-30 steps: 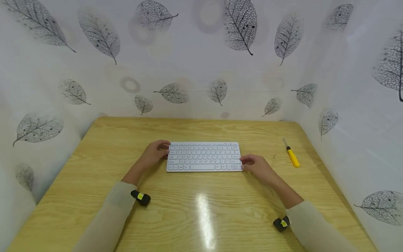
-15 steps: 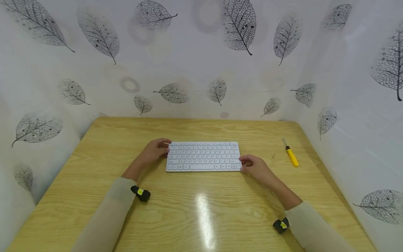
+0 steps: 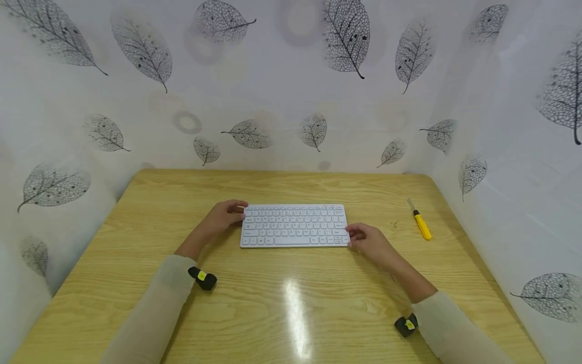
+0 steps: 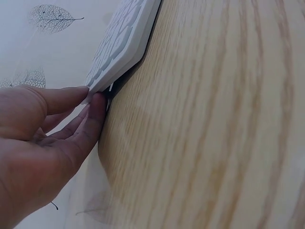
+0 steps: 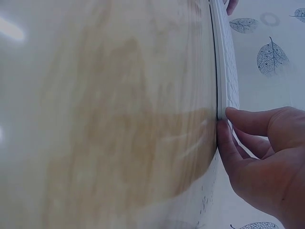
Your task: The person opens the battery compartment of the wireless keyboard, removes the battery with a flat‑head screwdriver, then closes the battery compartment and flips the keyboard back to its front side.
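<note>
A white keyboard [image 3: 294, 226] lies near the middle of the wooden table, its long side facing me. At its left end my left hand [image 3: 221, 219] holds the edge. The left wrist view shows the thumb [image 4: 71, 99] on the rim of the keyboard [image 4: 125, 40] and the fingers at its side and underside. My right hand [image 3: 370, 242] grips the lower right corner. Up close in the right wrist view, that thumb [image 5: 250, 121] is on the rim and a finger presses the end from below. How far the fingers reach under the keyboard is hidden.
A screwdriver [image 3: 423, 226] with a yellow handle lies on the right of the wooden table [image 3: 254, 303]. A pale curtain [image 3: 273, 96] with leaf prints surrounds the table's back and sides. Small black cameras [image 3: 202, 279] sit at the wrists.
Both hands keep their places at the two ends of the keyboard. My left forearm has shifted very slightly away from me; the keyboard shows no clear movement.
</note>
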Tool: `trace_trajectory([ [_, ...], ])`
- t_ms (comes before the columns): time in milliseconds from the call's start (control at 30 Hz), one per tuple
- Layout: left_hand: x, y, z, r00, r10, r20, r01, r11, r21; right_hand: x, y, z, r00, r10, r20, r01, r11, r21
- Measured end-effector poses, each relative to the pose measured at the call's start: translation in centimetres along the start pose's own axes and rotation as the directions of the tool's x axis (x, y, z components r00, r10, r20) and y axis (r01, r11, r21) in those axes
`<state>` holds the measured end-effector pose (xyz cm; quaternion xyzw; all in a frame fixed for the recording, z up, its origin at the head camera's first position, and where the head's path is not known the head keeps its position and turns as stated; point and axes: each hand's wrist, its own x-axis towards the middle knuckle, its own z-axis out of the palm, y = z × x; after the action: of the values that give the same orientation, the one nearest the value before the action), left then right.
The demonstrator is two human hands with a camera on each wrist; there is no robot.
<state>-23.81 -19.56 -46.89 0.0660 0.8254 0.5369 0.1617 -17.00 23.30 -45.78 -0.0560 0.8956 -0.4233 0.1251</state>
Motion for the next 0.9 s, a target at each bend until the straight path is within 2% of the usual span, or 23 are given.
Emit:
trace_trajectory([
  [267, 0.13, -0.32, 0.18, 0.999, -0.037, -0.007, 0.037, 0.999, -0.007, 0.23, 0.51, 0.22, 1.0, 0.001, 0.005, -0.001, 1.0, 0.012],
  [667, -0.12, 0.08, 0.37, 0.996, -0.081, -0.03, 0.081, 0.997, 0.0, 0.16, 0.04, 0.16, 1.0, 0.02, 0.009, -0.02, 1.0, 0.009],
  [900, -0.16, 0.31, 0.34, 0.997, -0.067, -0.038, 0.066, 0.997, -0.038, 0.29, -0.34, 0.19, 1.0, -0.006, -0.005, 0.005, 1.0, -0.008],
])
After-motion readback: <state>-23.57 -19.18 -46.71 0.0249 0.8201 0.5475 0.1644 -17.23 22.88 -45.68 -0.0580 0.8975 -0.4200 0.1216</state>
